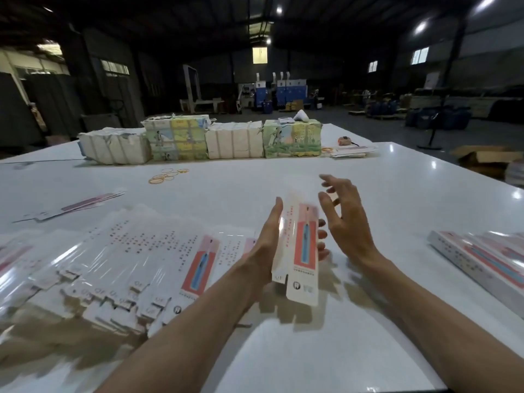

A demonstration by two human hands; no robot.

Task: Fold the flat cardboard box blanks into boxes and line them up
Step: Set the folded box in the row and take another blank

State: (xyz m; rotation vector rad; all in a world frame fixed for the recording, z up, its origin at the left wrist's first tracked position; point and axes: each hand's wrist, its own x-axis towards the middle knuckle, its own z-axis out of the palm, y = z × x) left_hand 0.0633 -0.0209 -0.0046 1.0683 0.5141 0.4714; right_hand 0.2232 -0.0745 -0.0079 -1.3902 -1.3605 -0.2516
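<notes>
Your left hand [266,242] grips a long, narrow box blank [303,245] above the white table [397,180], with the fingers curled behind it. Your right hand [346,222] hovers just beside its right edge, fingers spread, holding nothing. Flat blanks [127,256] are piled at your left and boxes [482,259] lie at your right.

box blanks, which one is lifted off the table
The box blank held upright in the left hand, beside the open right hand; the other blanks lie fanned flat on the table.
</notes>
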